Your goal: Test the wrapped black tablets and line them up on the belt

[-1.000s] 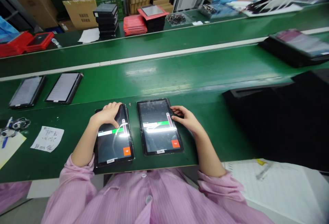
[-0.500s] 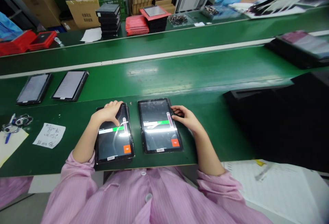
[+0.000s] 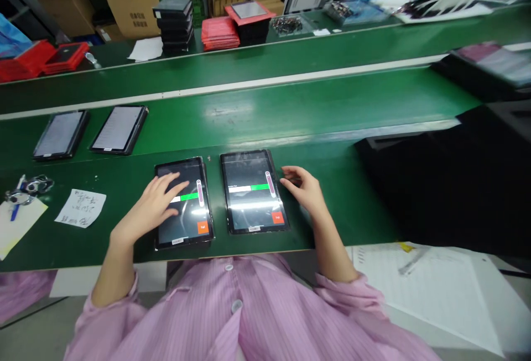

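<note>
Down and back from the top edge of the left tablet (image 3: 191, 225) comes the left hand (image 3: 147, 209), now across the left side of its screen; the right hand (image 3: 305, 187) has slipped a little clear of the edge of the right tablet (image 3: 244, 170).

From where I stand, the left hand is spread, fingers fanned and thumb apart, though I can't tell whether the fingertips touch the glass. The right hand is loosely curled, with a gap between thumb and fingers and nothing between them, just beside the tablet's right edge.

Both tablets lie flat, screens up, side by side on the green bench (image 3: 332, 223) right in front of the person. They are black-framed and glossy, with lamp glare streaked across dark screens. Each shows a bar, white at one end and green at the other, an upright pinkish slider with a pale outline, and an orange-red square low on the right reading "Fail". Small print above the right one's bar is too fine for me. A white sticker sits on each lower frame, its marks too small to read.

Left of them lies a handwritten note (image 3: 81, 208) I can't make out, and printed characters on a carton (image 3: 133, 12) behind are illegible too.
</note>
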### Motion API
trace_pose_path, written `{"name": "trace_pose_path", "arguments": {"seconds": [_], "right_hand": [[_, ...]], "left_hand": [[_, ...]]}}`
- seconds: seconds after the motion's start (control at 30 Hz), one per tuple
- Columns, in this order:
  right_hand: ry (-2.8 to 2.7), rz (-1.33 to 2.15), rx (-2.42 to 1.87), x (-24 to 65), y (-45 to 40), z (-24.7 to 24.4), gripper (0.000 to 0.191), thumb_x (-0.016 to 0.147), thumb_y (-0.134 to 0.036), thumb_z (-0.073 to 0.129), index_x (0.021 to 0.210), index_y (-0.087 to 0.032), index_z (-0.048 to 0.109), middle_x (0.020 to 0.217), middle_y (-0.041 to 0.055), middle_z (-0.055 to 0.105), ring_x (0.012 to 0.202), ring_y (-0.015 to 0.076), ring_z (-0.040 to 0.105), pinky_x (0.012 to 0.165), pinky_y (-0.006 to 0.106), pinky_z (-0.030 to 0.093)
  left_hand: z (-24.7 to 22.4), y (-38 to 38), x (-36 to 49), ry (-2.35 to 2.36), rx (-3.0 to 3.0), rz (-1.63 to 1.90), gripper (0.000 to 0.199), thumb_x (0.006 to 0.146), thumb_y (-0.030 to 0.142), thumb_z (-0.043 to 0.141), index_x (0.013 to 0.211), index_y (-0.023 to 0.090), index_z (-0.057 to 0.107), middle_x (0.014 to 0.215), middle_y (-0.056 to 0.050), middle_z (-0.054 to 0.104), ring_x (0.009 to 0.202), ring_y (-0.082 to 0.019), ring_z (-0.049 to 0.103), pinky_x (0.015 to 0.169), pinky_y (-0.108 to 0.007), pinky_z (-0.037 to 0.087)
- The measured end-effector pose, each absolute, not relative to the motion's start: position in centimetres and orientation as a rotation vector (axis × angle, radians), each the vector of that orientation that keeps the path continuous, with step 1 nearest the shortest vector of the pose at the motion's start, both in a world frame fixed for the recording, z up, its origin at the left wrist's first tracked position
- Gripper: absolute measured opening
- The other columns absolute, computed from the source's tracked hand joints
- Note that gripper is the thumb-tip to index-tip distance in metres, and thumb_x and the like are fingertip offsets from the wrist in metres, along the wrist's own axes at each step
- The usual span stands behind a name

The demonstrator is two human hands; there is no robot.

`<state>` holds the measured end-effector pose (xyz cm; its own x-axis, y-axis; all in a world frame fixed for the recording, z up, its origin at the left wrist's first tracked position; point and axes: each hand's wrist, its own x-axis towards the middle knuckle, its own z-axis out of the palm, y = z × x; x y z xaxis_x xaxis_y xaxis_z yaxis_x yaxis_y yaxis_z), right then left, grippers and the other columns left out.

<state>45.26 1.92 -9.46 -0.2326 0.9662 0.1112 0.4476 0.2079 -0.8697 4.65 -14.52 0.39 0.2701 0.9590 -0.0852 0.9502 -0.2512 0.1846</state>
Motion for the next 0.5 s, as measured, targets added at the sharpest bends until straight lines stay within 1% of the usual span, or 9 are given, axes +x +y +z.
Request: {"name": "trace_pose_path", "arguments": {"seconds": [0.07,0.13,0.23,0.33,0.37,0.43,0.5], "right_hand": [[-1.893,0.78,-1.306,45.6,-0.1,-8.8,0.024,0.088,-0.037,0.061,0.107,-0.024,0.068,0.106,0.0088,0.069,0.094,0.0265,0.065,0.087,0.044,0.053],[-1.987,0.659,-1.268,45.7,-2.0,-8.2,0.021,0.094,-0.036,0.054,0.105,-0.025,0.07,0.104,0.0087,0.069,0.097,0.0273,0.064,0.089,0.044,0.052],[-2.148,0.546,-1.202,45.1,-4.1,-7.8,0.025,0.097,-0.033,0.049,0.102,-0.027,0.072,0.101,0.0104,0.07,0.096,0.0289,0.063,0.085,0.045,0.05],[-2.352,0.538,-1.06,43.7,-5.8,-7.7,0.026,0.097,-0.033,0.05,0.105,-0.028,0.074,0.105,0.0111,0.071,0.093,0.0289,0.063,0.081,0.046,0.05],[-2.411,0.55,-0.996,43.1,-6.3,-7.6,0.025,0.097,-0.034,0.052,0.108,-0.029,0.074,0.108,0.0109,0.071,0.096,0.0291,0.063,0.083,0.046,0.049],[-2.514,0.578,-0.867,42.0,-7.4,-7.3,0.026,0.094,-0.041,0.059,0.113,-0.033,0.074,0.12,0.0098,0.069,0.107,0.0315,0.061,0.091,0.049,0.047],[-2.598,0.604,-0.771,41.1,-8.2,-6.8,0.029,0.088,-0.049,0.067,0.113,-0.036,0.074,0.132,0.0076,0.064,0.121,0.0357,0.054,0.104,0.056,0.038]], "left_hand": [[0.0,-17.7,3.0,1.862,2.22,0.126,0.057,0.097,0.035,0.053,0.15,0.036,0.034,0.158,-0.008,0.033,0.146,-0.032,0.033,0.118,-0.056,0.032],[-0.8,-20.3,1.9,1.954,2.118,0.206,0.053,0.098,0.04,0.051,0.148,0.037,0.036,0.157,-0.008,0.034,0.144,-0.034,0.034,0.115,-0.057,0.036],[-2.1,-22.6,1.6,2.044,2.013,0.323,0.048,0.099,0.042,0.048,0.145,0.037,0.038,0.155,-0.008,0.035,0.143,-0.034,0.036,0.114,-0.058,0.037],[-3.1,-23.3,2.5,2.099,1.967,0.392,0.046,0.1,0.04,0.047,0.144,0.037,0.039,0.154,-0.009,0.036,0.142,-0.034,0.038,0.115,-0.058,0.037],[-3.3,-23.3,2.9,2.108,1.955,0.419,0.046,0.1,0.039,0.047,0.145,0.036,0.038,0.153,-0.009,0.036,0.142,-0.033,0.038,0.115,-0.058,0.037],[-3.6,-23.2,3.5,2.11,1.935,0.481,0.047,0.099,0.039,0.047,0.145,0.036,0.038,0.153,-0.009,0.037,0.142,-0.033,0.039,0.115,-0.056,0.038],[-3.7,-23.1,3.8,2.086,1.928,0.513,0.049,0.099,0.039,0.048,0.146,0.036,0.036,0.153,-0.009,0.036,0.143,-0.033,0.037,0.116,-0.056,0.037]]}}
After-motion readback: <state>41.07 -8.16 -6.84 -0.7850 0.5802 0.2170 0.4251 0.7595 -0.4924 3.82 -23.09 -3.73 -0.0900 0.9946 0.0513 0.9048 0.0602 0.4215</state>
